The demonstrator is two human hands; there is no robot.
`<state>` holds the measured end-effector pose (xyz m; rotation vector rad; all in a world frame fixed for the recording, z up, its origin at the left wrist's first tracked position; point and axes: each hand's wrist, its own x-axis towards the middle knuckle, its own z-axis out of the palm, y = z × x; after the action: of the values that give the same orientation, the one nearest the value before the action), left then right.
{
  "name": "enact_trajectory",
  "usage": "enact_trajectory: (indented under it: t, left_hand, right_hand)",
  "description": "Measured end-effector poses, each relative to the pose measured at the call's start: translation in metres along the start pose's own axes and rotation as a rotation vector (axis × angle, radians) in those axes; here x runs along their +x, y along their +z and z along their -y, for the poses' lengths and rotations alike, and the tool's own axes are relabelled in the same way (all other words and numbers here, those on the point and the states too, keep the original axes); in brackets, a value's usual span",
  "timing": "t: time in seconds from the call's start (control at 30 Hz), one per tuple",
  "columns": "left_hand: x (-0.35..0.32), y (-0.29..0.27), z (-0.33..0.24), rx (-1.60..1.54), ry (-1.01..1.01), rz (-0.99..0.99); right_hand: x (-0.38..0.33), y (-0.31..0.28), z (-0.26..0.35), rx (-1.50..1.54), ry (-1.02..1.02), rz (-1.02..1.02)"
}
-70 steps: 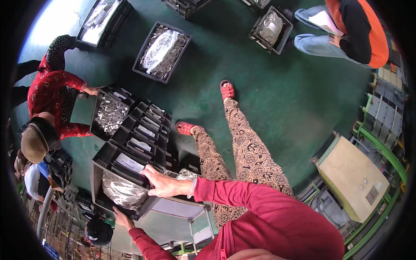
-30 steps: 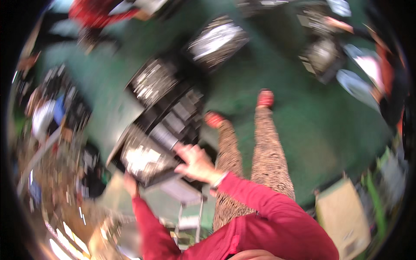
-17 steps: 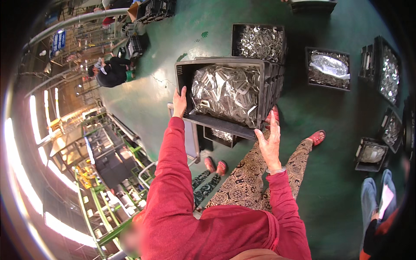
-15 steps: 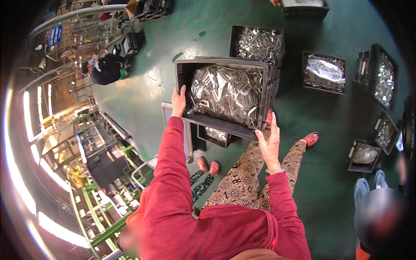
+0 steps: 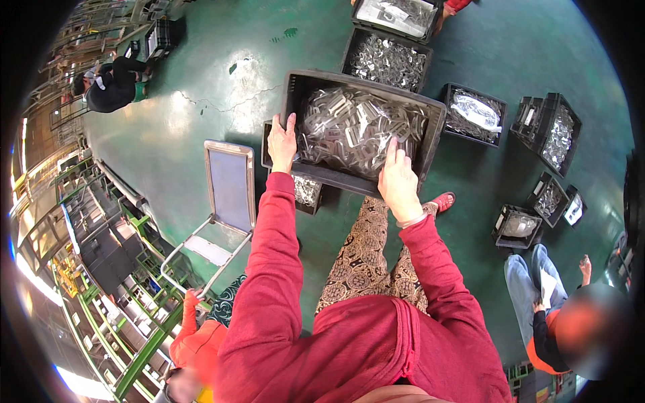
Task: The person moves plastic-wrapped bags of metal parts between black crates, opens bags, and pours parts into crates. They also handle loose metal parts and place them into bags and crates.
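Note:
I hold a large black plastic crate (image 5: 430,144) lifted in front of me. It is full of shiny metal parts in clear plastic (image 5: 359,127). My left hand (image 5: 283,143) grips the crate's near left corner. My right hand (image 5: 399,180) grips its near edge on the right. Both arms wear red sleeves. Under the crate, another black crate of metal parts (image 5: 306,190) stands on the green floor by my patterned trousers and red sandal (image 5: 443,201).
More black crates of metal parts stand on the green floor ahead (image 5: 386,59) and to the right (image 5: 476,113) (image 5: 555,134). A folded metal hand cart (image 5: 222,201) lies at my left. One person sits at lower right (image 5: 551,316), another crouches at upper left (image 5: 111,84). Green racks line the left.
I turned around sharply from a stack of crates beside a crouching person. The full crate came up in both hands and is now held lower, over different crates.

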<state>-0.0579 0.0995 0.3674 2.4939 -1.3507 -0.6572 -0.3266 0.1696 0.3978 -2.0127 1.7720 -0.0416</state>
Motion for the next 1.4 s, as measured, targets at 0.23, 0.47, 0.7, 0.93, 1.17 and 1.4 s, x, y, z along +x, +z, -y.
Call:
enact_trajectory:
  t: [0.23, 0.47, 0.7, 0.93, 1.17, 1.4]
  left_hand:
    - [0.003, 0.002, 0.009, -0.008, -0.006, -0.014]
    - [0.006, 0.002, 0.011, 0.039, -0.014, -0.015]
    - [-0.084, 0.009, -0.051, 0.045, 0.588, -0.041]
    - [-0.102, 0.037, -0.055, 0.062, 0.614, 0.089]
    - [-0.079, 0.014, -0.050, 0.012, 0.524, -0.143]
    - [-0.052, 0.005, 0.006, 0.472, 0.353, 0.265]
  right_hand:
    - [-0.007, 0.010, 0.011, -0.138, 0.001, 0.102]
    - [-0.006, 0.015, -0.005, 0.099, -0.035, 0.105]
    - [-0.015, 0.007, -0.016, 0.092, -0.088, 0.087]
    - [-0.024, 0.009, -0.016, 0.131, -0.123, 0.123]
    - [-0.019, 0.013, -0.011, 0.042, -0.127, 0.152]
    - [-0.021, 0.002, 0.008, -0.235, 0.026, 0.057]
